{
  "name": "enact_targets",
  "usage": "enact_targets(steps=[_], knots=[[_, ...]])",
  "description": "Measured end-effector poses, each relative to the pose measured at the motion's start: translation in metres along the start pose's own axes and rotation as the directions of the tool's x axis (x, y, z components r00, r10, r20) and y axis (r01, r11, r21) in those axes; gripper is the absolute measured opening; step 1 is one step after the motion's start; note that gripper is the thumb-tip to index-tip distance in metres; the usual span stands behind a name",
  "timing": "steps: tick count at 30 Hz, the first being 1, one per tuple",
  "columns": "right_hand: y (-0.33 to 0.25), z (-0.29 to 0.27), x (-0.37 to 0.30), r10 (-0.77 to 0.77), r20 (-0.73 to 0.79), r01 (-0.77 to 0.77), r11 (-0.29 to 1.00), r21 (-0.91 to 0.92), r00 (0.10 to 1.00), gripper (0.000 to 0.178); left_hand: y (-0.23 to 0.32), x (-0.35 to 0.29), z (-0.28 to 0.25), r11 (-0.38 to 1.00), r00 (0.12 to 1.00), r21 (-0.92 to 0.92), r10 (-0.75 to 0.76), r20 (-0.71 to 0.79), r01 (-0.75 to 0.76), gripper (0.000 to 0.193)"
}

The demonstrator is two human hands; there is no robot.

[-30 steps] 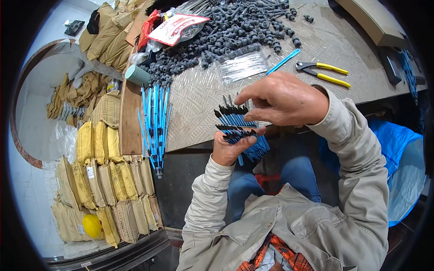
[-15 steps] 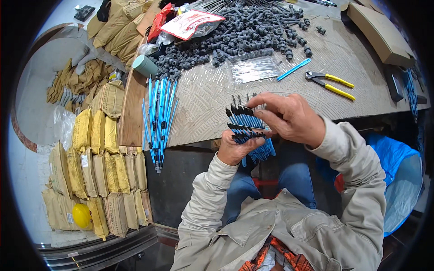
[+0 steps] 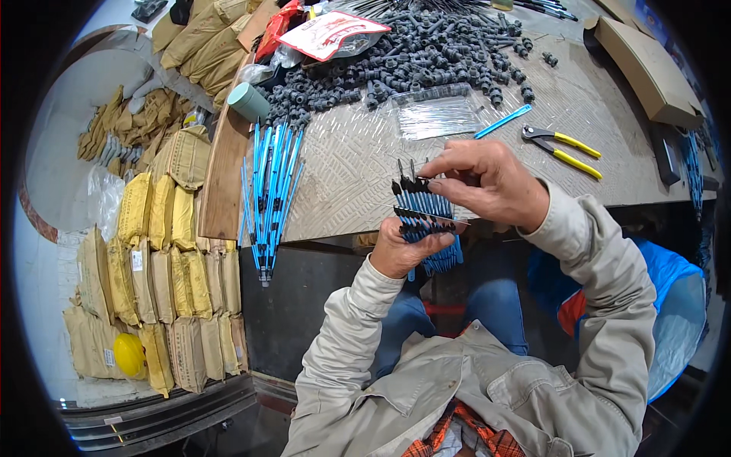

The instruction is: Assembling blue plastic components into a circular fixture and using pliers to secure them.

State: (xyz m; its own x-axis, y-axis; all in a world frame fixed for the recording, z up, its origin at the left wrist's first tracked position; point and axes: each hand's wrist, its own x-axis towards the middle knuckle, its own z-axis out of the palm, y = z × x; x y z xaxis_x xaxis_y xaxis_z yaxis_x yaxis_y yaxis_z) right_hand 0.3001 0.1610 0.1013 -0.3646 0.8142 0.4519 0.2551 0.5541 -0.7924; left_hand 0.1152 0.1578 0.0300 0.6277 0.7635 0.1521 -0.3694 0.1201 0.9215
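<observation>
One bundle of blue sticks point(image 3: 423, 202) with black ends, wrapped in the left hand point(image 3: 400, 251), thumb across the near side; black ends above the thumb, blue lengths showing below. One right hand point(image 3: 491, 186), thumb and forefinger nearly together at the far black ends; impossible to tell if pinching any. Beyond, on the table point(image 3: 343, 171): one clear packet point(image 3: 436, 120) of thin shiny pieces, one loose blue stick point(image 3: 502, 121), one pair of yellow-handled pliers point(image 3: 577, 163). Farther: one heap of dark grey fittings point(image 3: 449, 61). Left: one green cup point(image 3: 248, 102), one overhanging second bunch point(image 3: 268, 190).
</observation>
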Motion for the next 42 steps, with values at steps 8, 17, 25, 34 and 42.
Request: enact_targets(steps=[8, 17, 25, 34, 42], knots=[[0.001, 0.01, 0.001, -0.045, -0.113, 0.043, 0.999, -0.02, 0.993, 0.009, 0.006, 0.0, 0.001, 0.998, 0.998, 0.013, 0.055, 0.032, -0.055, 0.026], [-0.003, 0.006, 0.006, -0.002, -0.074, 0.001, 1.0, -0.014, 0.997, 0.01, 0.006, 0.0, 0.003, 0.999, 0.999, -0.038, 0.03, 0.024, -0.029, 0.029], [-0.013, -0.005, 0.016, 0.084, 0.077, -0.077, 0.993, -0.088, 0.993, 0.009, 0.003, 0.002, 0.005, 0.999, 0.999, -0.031, 0.037, 0.015, -0.036, 0.029], [-0.016, 0.0, 0.018, 0.071, 0.05, -0.06, 0.981, -0.184, 0.996, 0.007, 0.001, 0.0, -0.001, 0.997, 0.999, 0.073, 0.017, 0.031, -0.019, 0.029], [-0.015, 0.008, 0.015, 0.065, -0.053, -0.074, 0.978, -0.194, 0.996, 0.006, 0.003, -0.001, -0.002, 0.999, 1.0, 0.033, -0.005, 0.026, 0.004, 0.033]])
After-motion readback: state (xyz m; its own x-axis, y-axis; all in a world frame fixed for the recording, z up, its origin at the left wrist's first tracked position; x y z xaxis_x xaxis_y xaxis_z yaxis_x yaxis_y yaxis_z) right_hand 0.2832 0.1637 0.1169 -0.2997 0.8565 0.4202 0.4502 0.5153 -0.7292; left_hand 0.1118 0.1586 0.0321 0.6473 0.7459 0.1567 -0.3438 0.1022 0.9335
